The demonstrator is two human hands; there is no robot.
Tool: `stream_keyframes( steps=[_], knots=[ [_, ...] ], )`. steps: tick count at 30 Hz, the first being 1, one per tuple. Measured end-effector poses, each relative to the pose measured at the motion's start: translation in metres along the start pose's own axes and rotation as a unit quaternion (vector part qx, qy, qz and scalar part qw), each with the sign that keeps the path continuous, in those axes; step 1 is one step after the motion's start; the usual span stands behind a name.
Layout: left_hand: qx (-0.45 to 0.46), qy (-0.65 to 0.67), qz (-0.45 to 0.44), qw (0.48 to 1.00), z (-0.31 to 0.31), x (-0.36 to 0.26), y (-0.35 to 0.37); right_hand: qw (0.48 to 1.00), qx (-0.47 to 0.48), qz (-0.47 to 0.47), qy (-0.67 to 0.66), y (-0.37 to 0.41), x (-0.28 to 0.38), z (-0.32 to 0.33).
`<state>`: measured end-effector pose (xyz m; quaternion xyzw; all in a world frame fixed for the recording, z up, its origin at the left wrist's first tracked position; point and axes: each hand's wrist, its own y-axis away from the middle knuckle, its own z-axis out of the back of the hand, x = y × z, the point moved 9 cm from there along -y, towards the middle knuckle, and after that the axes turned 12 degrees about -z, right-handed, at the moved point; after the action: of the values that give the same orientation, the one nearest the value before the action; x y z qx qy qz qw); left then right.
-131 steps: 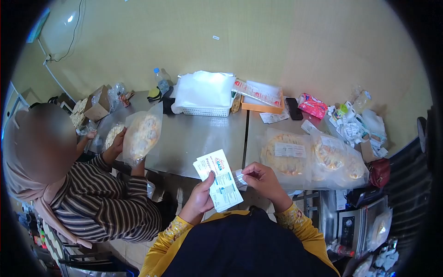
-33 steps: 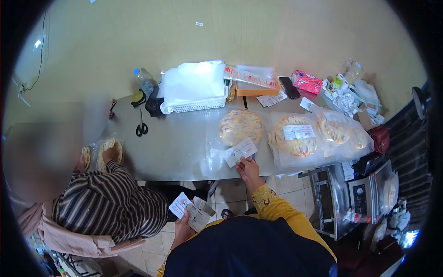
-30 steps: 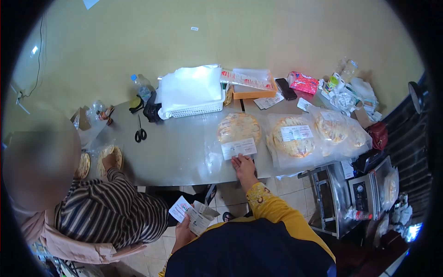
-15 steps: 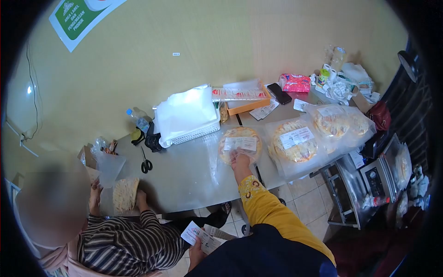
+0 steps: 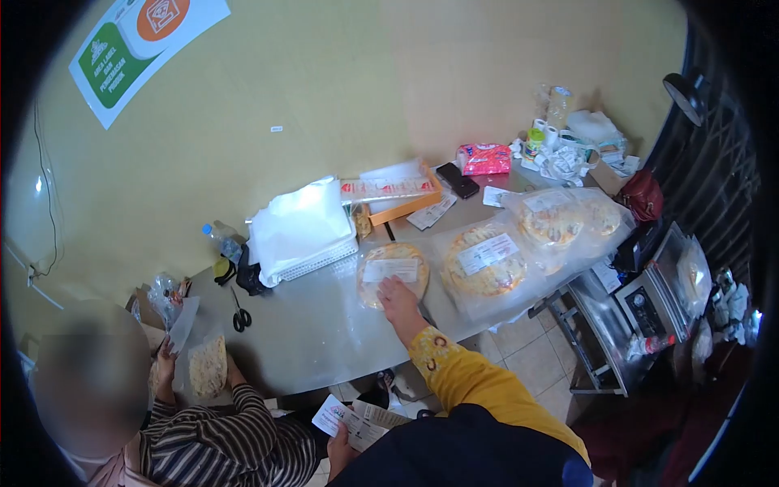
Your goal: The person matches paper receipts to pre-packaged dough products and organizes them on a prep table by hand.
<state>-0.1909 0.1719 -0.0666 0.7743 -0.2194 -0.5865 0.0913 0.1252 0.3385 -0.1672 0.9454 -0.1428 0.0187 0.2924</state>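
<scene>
A round pizza in a clear plastic bag (image 5: 370, 295) lies on the metal table, with a white printed label (image 5: 391, 269) across its top. My right hand (image 5: 399, 300) rests on the near part of this pizza, fingers stretched out flat at the label's lower edge. Low in front of my body, my left hand (image 5: 341, 448) is closed around several printed label sheets (image 5: 369, 418). Just to the right lies another bagged pizza (image 5: 507, 276) bearing its own label (image 5: 488, 254).
More bagged pizzas (image 5: 552, 223) overlap at the right. Scissors (image 5: 240, 312), a white basket with plastic sheets (image 5: 304, 227), an orange box (image 5: 406, 207) and a phone (image 5: 458, 180) are on the table. At left, a co-worker in a striped sleeve (image 5: 260, 430) handles another pizza (image 5: 208, 365) and a bag.
My right hand has shifted towards me over the label, its fingers now flatter. The co-worker's pizza is now at the plastic bag. The whole view has turned slightly.
</scene>
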Motion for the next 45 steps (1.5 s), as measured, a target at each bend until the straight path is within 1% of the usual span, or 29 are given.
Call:
stream_keyframes(
  steps=[2, 3, 5, 6, 8, 9, 11, 14, 16, 19, 22, 25, 26, 28, 31, 33, 34, 37, 40, 41, 44, 45],
  knots=[
    [0.017, 0.008, -0.013, 1.0, -0.003, 0.009, -0.008, 0.998, 0.04, 0.012, 0.045, 0.002, 0.012, -0.038],
    [0.014, 0.029, -0.006, 0.999, -0.005, 0.013, -0.011, 0.996, 0.06, 0.017, 0.069, 0.007, 0.021, -0.057],
    [0.008, 0.072, 0.011, 0.997, -0.014, 0.02, -0.014, 0.994, 0.042, 0.03, 0.094, 0.022, 0.048, -0.082],
    [0.007, 0.088, -0.003, 0.996, -0.026, 0.016, -0.013, 0.993, 0.032, 0.036, 0.107, 0.032, 0.061, -0.091],
    [0.002, 0.122, -0.03, 0.992, -0.054, 0.005, -0.011, 0.992, 0.044, 0.033, 0.115, 0.063, 0.09, -0.104],
    [0.01, 0.116, -0.036, 0.993, -0.066, 0.003, -0.013, 0.991, 0.05, 0.029, 0.121, 0.079, 0.105, -0.108],
    [0.013, 0.107, -0.051, 0.993, -0.084, 0.0, -0.013, 0.983, 0.08, 0.05, 0.155, 0.113, 0.137, -0.112],
    [0.037, 0.162, -0.055, 0.985, -0.117, 0.003, -0.021, 0.968, 0.119, 0.077, 0.209, 0.143, 0.187, -0.099],
    [0.054, 0.179, -0.048, 0.981, -0.137, 0.004, -0.026, 0.975, 0.078, 0.07, 0.197, 0.156, 0.219, -0.077],
    [0.062, 0.193, -0.052, 0.978, -0.174, -0.006, -0.032, 0.976, 0.029, 0.041, 0.214, 0.148, 0.26, -0.018],
    [0.112, 0.178, -0.06, 0.976, -0.21, -0.017, -0.042, 0.976, 0.041, 0.039, 0.209, 0.149, 0.294, 0.014],
    [0.156, 0.223, -0.05, 0.961, -0.242, -0.023, -0.049, 0.963, 0.026, 0.006, 0.266, 0.167, 0.308, 0.014],
    [0.156, 0.227, -0.057, 0.96, -0.249, -0.025, -0.05, 0.936, 0.008, -0.05, 0.35, 0.173, 0.305, 0.016],
    [0.166, 0.233, -0.069, 0.956, -0.265, -0.03, -0.053, 0.853, -0.026, -0.149, 0.5, 0.193, 0.304, 0.021],
    [0.195, 0.237, -0.058, 0.95, -0.287, -0.031, -0.05, 0.725, 0.014, -0.113, 0.679, 0.236, 0.288, -0.019],
    [0.206, 0.221, -0.047, 0.952, -0.299, -0.028, -0.046, 0.702, 0.127, 0.034, 0.7, 0.25, 0.268, -0.056],
    [0.211, 0.212, -0.043, 0.953, -0.304, -0.026, -0.044, 0.68, 0.182, 0.109, 0.702, 0.261, 0.257, -0.073],
    [0.226, 0.19, -0.029, 0.955, -0.314, -0.022, -0.039, 0.598, 0.262, 0.266, 0.709, 0.278, 0.226, -0.108],
    [0.234, 0.168, -0.021, 0.957, -0.316, -0.025, -0.031, 0.602, 0.236, 0.194, 0.738, 0.267, 0.204, -0.103],
    [0.236, 0.161, -0.018, 0.958, -0.314, -0.025, -0.029, 0.605, 0.233, 0.187, 0.738, 0.267, 0.199, -0.102],
    [0.215, 0.201, 0.02, 0.956, -0.292, -0.019, -0.028, 0.609, 0.226, 0.171, 0.741, 0.267, 0.184, -0.101],
    [0.223, 0.205, 0.025, 0.953, -0.288, -0.02, -0.024, 0.609, 0.226, 0.168, 0.741, 0.267, 0.178, -0.101]
  ],
)
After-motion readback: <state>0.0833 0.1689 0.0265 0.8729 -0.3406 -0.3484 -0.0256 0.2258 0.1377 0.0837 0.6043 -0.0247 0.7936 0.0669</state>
